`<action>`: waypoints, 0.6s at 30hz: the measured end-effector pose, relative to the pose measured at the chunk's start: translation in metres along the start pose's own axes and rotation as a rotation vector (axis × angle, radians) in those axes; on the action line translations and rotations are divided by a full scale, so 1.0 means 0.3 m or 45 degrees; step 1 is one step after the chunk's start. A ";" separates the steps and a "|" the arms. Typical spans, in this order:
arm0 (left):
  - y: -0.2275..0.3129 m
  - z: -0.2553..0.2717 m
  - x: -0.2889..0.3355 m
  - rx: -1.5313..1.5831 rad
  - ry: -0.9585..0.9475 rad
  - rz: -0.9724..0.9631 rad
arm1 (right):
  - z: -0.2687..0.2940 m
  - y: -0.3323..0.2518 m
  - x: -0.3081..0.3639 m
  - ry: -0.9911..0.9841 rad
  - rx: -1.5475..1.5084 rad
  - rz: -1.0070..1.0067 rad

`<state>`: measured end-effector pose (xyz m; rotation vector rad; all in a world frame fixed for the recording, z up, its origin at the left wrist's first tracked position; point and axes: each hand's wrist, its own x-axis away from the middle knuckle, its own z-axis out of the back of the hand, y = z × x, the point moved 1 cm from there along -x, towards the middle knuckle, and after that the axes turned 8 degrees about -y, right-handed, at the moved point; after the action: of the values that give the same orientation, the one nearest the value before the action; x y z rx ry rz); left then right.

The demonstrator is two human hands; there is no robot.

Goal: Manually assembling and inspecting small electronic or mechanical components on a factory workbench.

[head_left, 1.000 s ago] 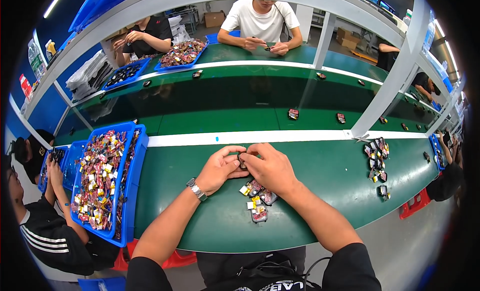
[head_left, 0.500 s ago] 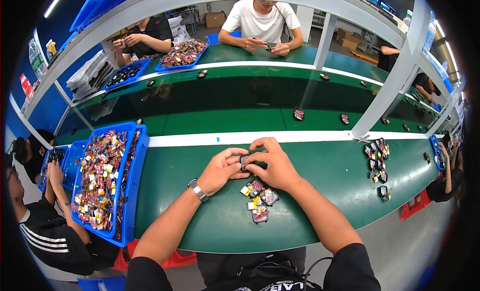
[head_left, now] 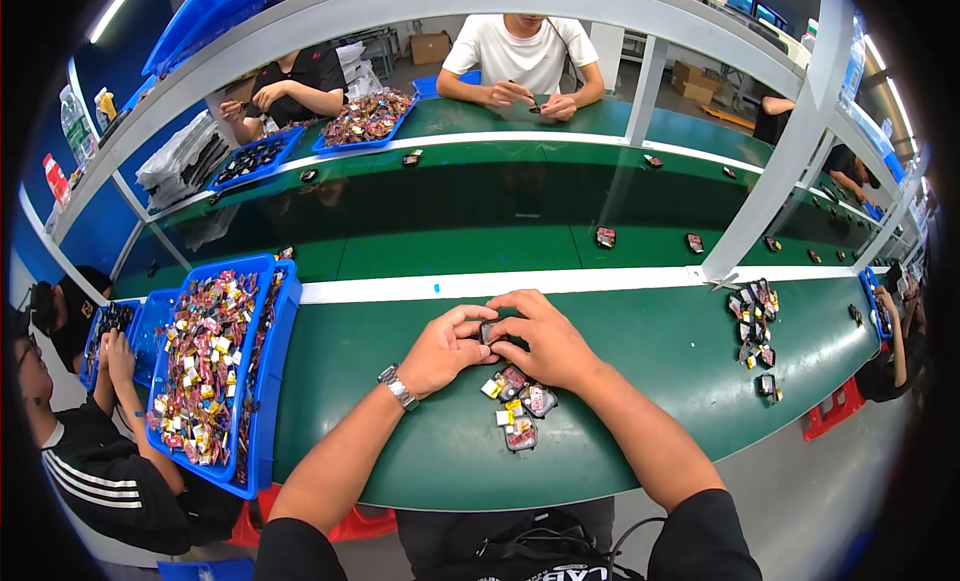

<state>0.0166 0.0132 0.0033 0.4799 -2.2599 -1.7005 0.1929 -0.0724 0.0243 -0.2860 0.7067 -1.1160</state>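
Note:
Between my two hands, above the green worktop [head_left: 330,401], is a small dark-cased electronic unit [head_left: 488,331], mostly covered by my fingers. My left hand [head_left: 447,349] grips it from the left with thumb and fingers closed. From the right, my right hand [head_left: 542,339] curls its fingers over the same unit, so both hands hold it. Just below them lies a loose cluster of similar units [head_left: 521,433], black-rimmed with pinkish boards and yellow-and-white tabs. What my fingertips press on is hidden.
Left of me, a blue bin [head_left: 262,451] is heaped with small wired parts. More units [head_left: 752,321] lie in a group at the right. Beyond the white ledge [head_left: 380,287], a green conveyor belt [head_left: 460,246] carries spaced units. A grey post [head_left: 775,161] rises at right. Co-workers sit around.
My right hand has closed in, its fingers now curled lower over the unit. Units on the belt have shifted slightly right in the picture, and the view has tilted a little.

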 end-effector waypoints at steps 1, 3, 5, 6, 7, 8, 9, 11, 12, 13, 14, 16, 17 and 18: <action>0.003 -0.003 -0.001 -0.003 -0.006 0.000 | 0.000 0.001 0.002 0.005 0.003 -0.002; 0.008 -0.008 -0.004 -0.103 -0.031 -0.027 | -0.005 0.006 0.005 0.028 -0.021 -0.034; 0.007 -0.007 -0.001 -0.095 -0.030 -0.032 | -0.006 0.004 0.002 0.032 -0.058 -0.064; 0.007 -0.007 0.000 -0.082 -0.029 -0.038 | -0.006 0.003 0.001 0.032 -0.093 -0.095; 0.006 -0.006 0.000 -0.085 -0.031 -0.038 | -0.008 0.004 0.002 0.036 -0.092 -0.095; 0.005 -0.005 -0.001 -0.064 -0.022 -0.020 | -0.011 0.005 0.004 0.037 -0.137 -0.118; 0.004 -0.005 -0.001 -0.042 -0.013 -0.002 | -0.011 0.007 0.005 0.038 -0.182 -0.140; 0.004 -0.007 0.000 -0.022 -0.017 0.002 | -0.005 0.010 0.006 0.033 -0.224 -0.140; 0.004 -0.008 0.001 0.002 -0.018 0.006 | -0.002 0.013 0.007 0.025 -0.266 -0.141; 0.004 -0.008 0.001 -0.001 -0.021 0.007 | 0.001 0.017 0.008 0.029 -0.266 -0.141; 0.002 -0.005 0.002 -0.024 -0.023 0.010 | 0.003 0.023 0.009 -0.006 -0.344 -0.143; 0.001 -0.002 0.002 -0.047 -0.030 0.017 | 0.004 0.031 0.010 -0.036 -0.423 -0.148; 0.001 -0.001 0.003 -0.050 -0.027 0.020 | 0.003 0.033 0.009 -0.066 -0.455 -0.129; 0.000 -0.001 0.003 -0.054 -0.024 0.022 | 0.001 0.034 0.010 -0.096 -0.487 -0.110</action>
<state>0.0159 0.0124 0.0033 0.4350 -2.2296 -1.7479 0.2012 -0.0707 0.0178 -0.6859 0.8452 -1.0406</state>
